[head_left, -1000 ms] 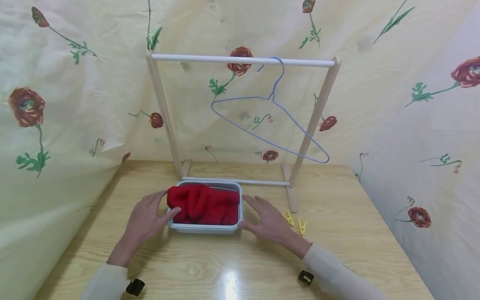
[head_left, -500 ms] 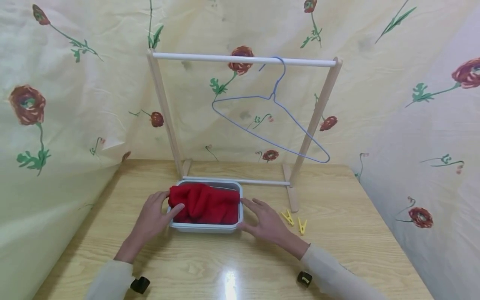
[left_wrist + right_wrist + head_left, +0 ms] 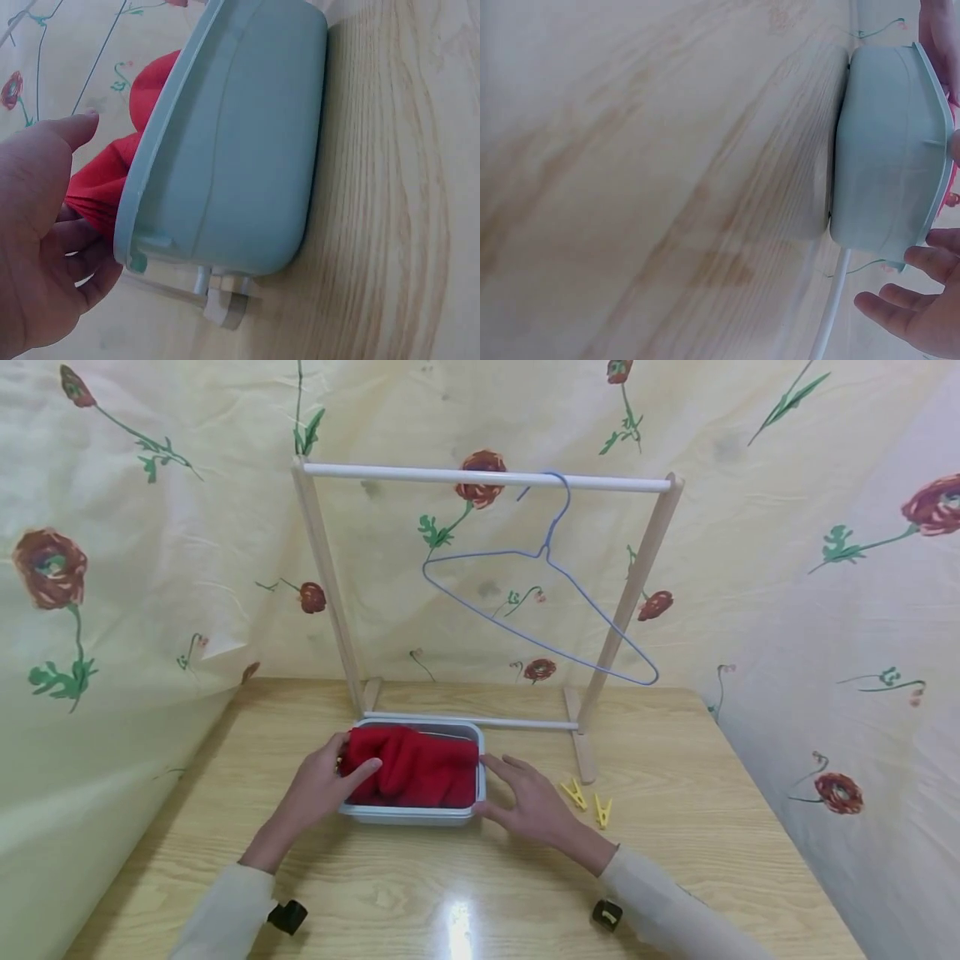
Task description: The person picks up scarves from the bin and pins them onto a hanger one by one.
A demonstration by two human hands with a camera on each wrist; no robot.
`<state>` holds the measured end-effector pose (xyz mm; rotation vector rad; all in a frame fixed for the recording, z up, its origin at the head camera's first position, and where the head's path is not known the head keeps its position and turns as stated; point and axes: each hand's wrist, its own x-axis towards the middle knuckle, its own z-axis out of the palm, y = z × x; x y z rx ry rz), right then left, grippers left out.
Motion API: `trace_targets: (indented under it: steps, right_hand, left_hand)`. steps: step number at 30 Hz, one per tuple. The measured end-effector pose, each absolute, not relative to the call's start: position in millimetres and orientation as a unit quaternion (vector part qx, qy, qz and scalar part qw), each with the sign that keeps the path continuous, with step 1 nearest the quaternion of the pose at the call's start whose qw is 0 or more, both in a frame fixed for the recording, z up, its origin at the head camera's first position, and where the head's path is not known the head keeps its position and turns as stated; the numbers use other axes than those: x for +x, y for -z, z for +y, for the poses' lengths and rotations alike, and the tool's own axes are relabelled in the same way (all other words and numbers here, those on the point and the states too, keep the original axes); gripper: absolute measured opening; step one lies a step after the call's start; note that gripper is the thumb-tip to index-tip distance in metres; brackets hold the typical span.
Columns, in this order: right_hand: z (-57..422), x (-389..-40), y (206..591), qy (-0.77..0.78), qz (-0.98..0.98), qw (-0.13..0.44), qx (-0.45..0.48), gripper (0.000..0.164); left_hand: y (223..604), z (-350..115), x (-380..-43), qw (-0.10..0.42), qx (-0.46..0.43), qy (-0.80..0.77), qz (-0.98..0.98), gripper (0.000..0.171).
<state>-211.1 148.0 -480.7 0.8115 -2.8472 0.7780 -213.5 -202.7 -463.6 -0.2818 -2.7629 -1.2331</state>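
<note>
Taking the tub as our clock's centre, our left hand sits at nine o'clock, thumb spread over the red cloth bunched inside, fingers tucked at its near edge; we cannot tell whether they pinch it. Our right hand lies just past three, fingers spread wide and touching the rim, gripping nothing.

To work this cloth well, we judge we should slip the left fingers under the fold, press the thumb down on top and gather a firm pinch before any lift. The right fingers do best steadying the tub, since soft cloth may drag on its wall. The pegs rest beyond our right hand, also just past three, so we should mind that wrist. The hanger hangs between one and two.
</note>
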Motion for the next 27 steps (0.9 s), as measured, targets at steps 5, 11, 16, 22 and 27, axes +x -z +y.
trace_targets:
  steps: [5, 11, 16, 22, 27]
  right_hand:
    - [148, -212, 481, -0.269, -0.925, 0.039, 0.267, 0.079]
    - [148, -213, 482, -0.292, -0.919, 0.031, 0.263, 0.079]
    - [148, -214, 485, -0.312, -0.912, 0.028, 0.266, 0.079]
    - [148, -214, 486, -0.327, -0.909, 0.022, 0.259, 0.079]
    - [147, -214, 487, -0.329, -0.910, 0.018, 0.254, 0.078]
  left_hand:
    - [458, -197, -214, 0.030, -0.092, 0.418, -0.903, 0.072]
    - [453, -188, -214, 0.028, -0.105, 0.423, -0.900, 0.068]
    - [449, -182, -212, 0.031, -0.103, 0.408, -0.907, 0.075]
    - [451, -177, -216, 0.025, -0.083, 0.410, -0.908, 0.069]
    - [450, -173, -220, 0.017, -0.077, 0.404, -0.912, 0.068]
